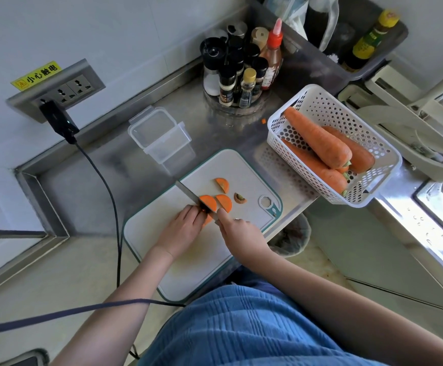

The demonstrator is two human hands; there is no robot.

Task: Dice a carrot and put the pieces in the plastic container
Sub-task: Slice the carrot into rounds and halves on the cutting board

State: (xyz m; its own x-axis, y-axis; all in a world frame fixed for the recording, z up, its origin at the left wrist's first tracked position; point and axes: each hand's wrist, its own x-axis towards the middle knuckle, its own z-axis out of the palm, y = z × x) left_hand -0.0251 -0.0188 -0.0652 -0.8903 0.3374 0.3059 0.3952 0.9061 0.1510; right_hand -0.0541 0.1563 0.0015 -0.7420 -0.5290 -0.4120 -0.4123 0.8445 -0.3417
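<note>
A white cutting board (215, 260) lies on the steel counter. On it my left hand (182, 228) holds down a carrot piece (208, 202) with curled fingers. My right hand (237, 233) grips the handle of a knife (188, 192), and the blade rests against the piece's cut face, pointing up and to the left. Two half-round slices (224, 203) (222, 184) and a carrot end (240, 198) lie just right of the blade. The clear plastic container (159, 136) stands open beyond the board, at the upper left, with nothing inside.
A white perforated basket (307, 101) with whole carrots (318, 136) sits right of the board. A rack of spice bottles (237, 72) stands behind. One small carrot bit (263, 121) lies on the counter. A black cable (106, 186) hangs from the wall socket on the left.
</note>
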